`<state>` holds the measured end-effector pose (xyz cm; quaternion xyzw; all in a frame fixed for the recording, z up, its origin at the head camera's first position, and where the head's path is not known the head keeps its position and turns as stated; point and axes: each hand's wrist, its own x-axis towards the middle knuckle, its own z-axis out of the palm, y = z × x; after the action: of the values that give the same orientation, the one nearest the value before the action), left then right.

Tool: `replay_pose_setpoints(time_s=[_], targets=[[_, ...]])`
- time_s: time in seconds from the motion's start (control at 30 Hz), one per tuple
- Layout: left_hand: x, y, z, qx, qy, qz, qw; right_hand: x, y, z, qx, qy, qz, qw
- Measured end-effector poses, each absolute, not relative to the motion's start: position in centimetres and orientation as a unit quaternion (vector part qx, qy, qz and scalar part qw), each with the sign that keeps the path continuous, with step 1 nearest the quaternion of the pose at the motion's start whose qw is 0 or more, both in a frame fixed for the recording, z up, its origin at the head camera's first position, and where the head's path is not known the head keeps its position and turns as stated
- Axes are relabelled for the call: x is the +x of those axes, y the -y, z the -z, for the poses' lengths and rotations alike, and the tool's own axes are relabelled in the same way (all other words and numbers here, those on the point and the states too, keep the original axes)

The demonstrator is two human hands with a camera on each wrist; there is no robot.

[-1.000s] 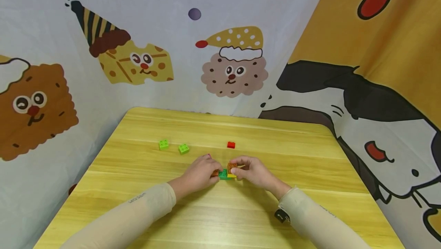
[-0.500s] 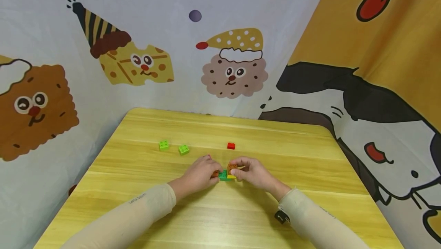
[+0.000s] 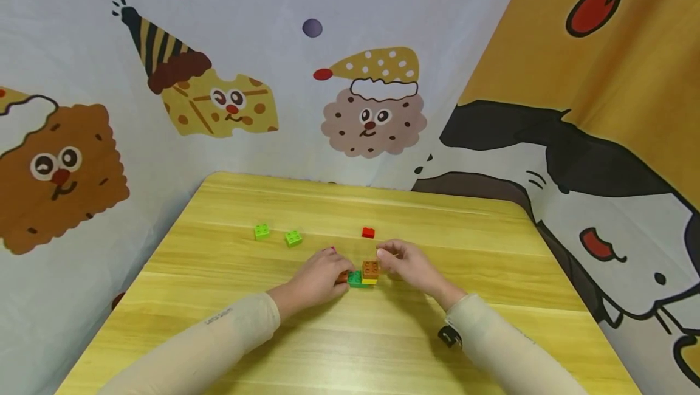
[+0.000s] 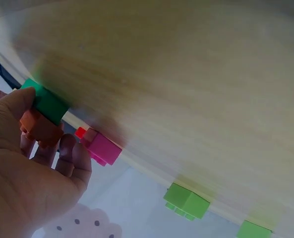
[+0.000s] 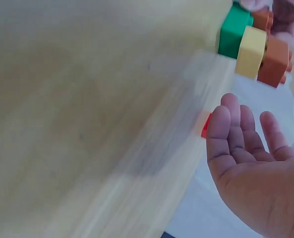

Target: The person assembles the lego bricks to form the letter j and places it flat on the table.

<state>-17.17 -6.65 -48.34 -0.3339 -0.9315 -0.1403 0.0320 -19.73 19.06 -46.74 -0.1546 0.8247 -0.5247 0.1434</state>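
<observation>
My left hand [image 3: 319, 276] pinches the left end of a small stack of toy building bricks, its thumb on the long green brick [image 4: 50, 104] and its fingers by an orange brick [image 4: 40, 128] on top. At the stack's other end a yellow brick [image 5: 251, 52] sits on the green one, with a second orange brick [image 3: 370, 268] on the yellow. Just right of the stack my right hand [image 3: 410, 266] is apart from it, fingers relaxed and holding nothing. Beyond the left hand lies a magenta brick [image 4: 103, 148], mostly hidden in the head view.
Two lime green bricks, the left brick [image 3: 262, 231] and the right brick [image 3: 293, 238], lie farther back on the wooden table [image 3: 339, 346]. A red brick [image 3: 368, 233] lies behind the stack. A printed cloth [image 3: 295, 109] hangs behind the table.
My right hand has let go of the upper orange brick and drawn back to the right and slightly away. The orange brick stays on the yellow one. My left hand keeps its hold.
</observation>
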Motion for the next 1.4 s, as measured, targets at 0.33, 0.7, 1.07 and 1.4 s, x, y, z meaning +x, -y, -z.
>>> replay_pose_setpoints(time_s=[0.33,0.7,1.07,1.4], targets=[[-17.2,7.3,48.2,-0.328,0.927,0.177,0.041,-21.0,-19.9,46.8,-0.137,-0.846,0.496,0.139],[-17.0,7.8,47.8,-0.332,0.926,0.174,0.048,-23.1,-18.7,46.6,-0.187,-0.855,0.462,0.144],[-17.1,7.7,48.0,-0.345,0.922,0.168,0.052,-25.7,-12.6,44.1,-0.374,-0.867,0.279,0.177],[-17.3,7.7,48.2,-0.339,0.927,0.156,0.048,-26.2,-10.4,43.9,-0.405,-0.882,0.162,0.176]])
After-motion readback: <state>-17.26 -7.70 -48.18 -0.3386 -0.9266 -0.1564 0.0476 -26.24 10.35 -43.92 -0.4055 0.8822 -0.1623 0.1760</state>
